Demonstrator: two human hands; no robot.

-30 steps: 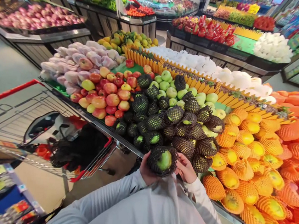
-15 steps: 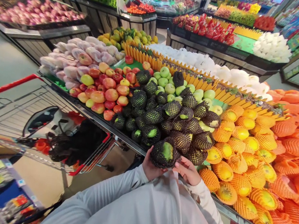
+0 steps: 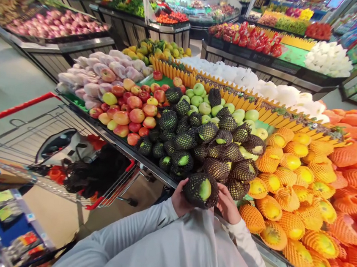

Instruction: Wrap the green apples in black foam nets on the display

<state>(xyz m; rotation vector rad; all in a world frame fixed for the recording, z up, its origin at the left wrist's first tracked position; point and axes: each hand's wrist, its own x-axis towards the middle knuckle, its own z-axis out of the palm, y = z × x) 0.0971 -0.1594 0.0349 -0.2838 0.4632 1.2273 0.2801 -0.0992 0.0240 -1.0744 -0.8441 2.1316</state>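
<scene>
Between my two hands, just above the front edge of the display, is a round green fruit in a black foam net (image 3: 202,190). A green patch shows through the opening of the net on its upper side. My left hand (image 3: 180,201) is curled round its left side, with part of the fingers hidden under it. On the right side, the fingers of my right hand (image 3: 228,206) press against the net. Right behind lies a heap of fruits in the same black nets (image 3: 208,138), with bare green apples (image 3: 199,89) beyond them.
Red apples (image 3: 135,115) lie to the left and yellow fruits in orange nets (image 3: 286,196) to the right. A shopping cart (image 3: 17,121) holding a white-and-black helmet (image 3: 65,149) and dark cloth stands at the left. A yellow picket divider (image 3: 209,85) runs behind the fruit.
The netted fruit has turned slightly in my hands, so its green patch faces a little differently. My right fingers have shifted along its side. The whole view has moved slightly.
</scene>
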